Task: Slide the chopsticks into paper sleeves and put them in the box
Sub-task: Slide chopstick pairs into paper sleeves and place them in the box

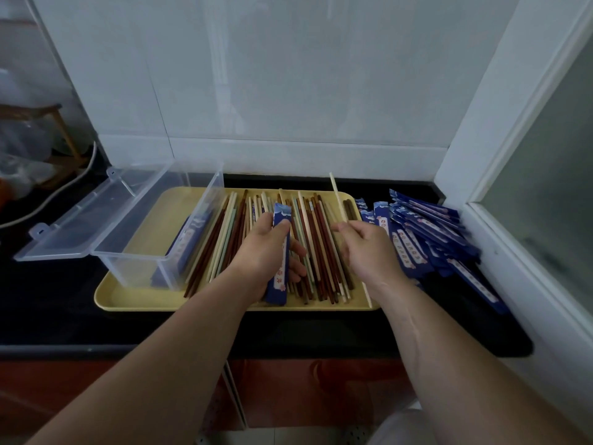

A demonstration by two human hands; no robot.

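One yellow tray (pixel 134 300) on black counter (pixel 48 300), white wall (pixel 288 75) behind; left hand (pixel 266 248) grips sleeve (pixel 278 289), right hand (pixel 369 248) pinches chopstick (pixel 338 200).

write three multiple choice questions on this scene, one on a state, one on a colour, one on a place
1. The lid of the clear box is:
A. shut
B. open, folded back
C. missing

2. The tray is:
A. red
B. green
C. yellow

3. The big heap of empty sleeves lies:
A. on the counter, right of the tray
B. on the floor
C. on the lid

Answers:
1 B, the lid lies tipped back along the box's left side and the box is open on top.
2 C, a pale yellow rim shows around the chopsticks.
3 A, the blue sleeves are piled on the dark counter past the tray's right edge.
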